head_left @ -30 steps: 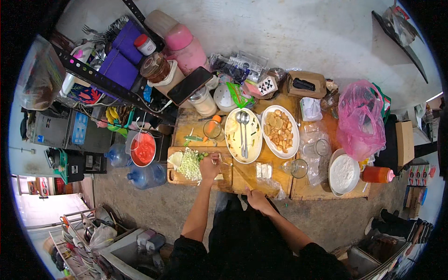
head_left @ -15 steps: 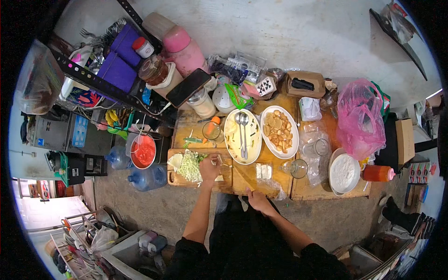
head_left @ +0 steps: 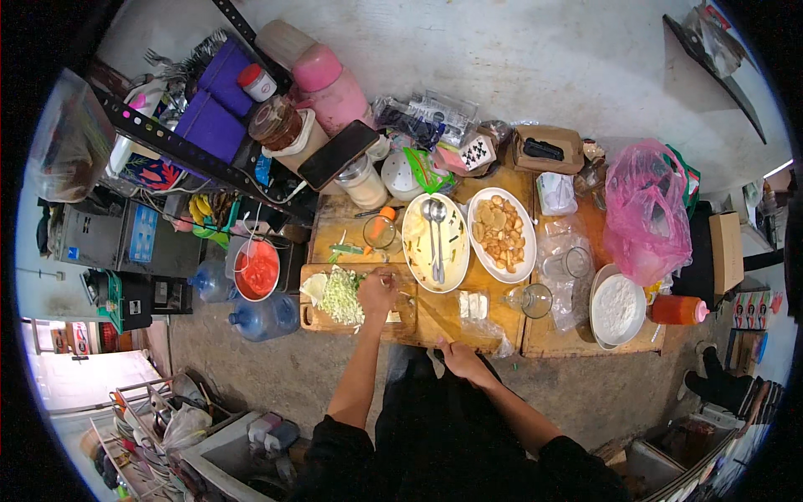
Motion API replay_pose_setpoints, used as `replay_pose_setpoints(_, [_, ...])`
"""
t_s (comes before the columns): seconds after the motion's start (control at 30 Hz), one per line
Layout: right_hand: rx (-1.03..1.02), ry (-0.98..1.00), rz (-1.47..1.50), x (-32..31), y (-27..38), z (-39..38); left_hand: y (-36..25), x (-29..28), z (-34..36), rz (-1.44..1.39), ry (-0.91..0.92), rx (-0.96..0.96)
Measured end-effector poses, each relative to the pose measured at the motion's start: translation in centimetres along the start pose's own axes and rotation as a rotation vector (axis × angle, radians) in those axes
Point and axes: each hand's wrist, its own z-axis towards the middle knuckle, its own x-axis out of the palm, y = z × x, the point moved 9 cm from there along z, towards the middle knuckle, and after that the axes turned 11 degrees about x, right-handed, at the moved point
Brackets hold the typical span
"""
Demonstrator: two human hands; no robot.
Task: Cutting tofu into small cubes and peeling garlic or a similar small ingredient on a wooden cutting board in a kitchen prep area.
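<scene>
My left hand (head_left: 378,290) is closed over the right part of the wooden cutting board (head_left: 316,321), its fingertips curled down; what they grip, if anything, is hidden. A heap of shredded pale green cabbage (head_left: 341,297) lies on the board just left of it. My right hand (head_left: 468,363) is wrapped round a knife (head_left: 429,322) at the table's front edge, the blade slanting up and left. Between the hands and to the right, white blocks (head_left: 473,305) rest on clear plastic.
Behind the hands stand an oval plate with two spoons (head_left: 436,243) and an oval dish of brown chunks (head_left: 500,236). Glasses (head_left: 534,300), a bowl of white powder (head_left: 618,306) and a red bottle (head_left: 677,309) are to the right. A carrot (head_left: 385,216) lies behind the board.
My left hand has shifted slightly up over the board, its fingers more curled and turned down. The right hand and knife stay almost in place.
</scene>
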Motion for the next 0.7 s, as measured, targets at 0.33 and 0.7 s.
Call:
replay_pose_setpoints(0.33, [-0.001,-0.090,0.023,-1.1,-1.6,-0.7,-1.5,0.3,0.0,-0.144,0.117,0.178])
replay_pose_setpoints(0.7, [-0.002,-0.051,-0.002,-2.0,-0.4,-1.7,-3.3,1.0,-1.2,-0.291,0.254,0.316])
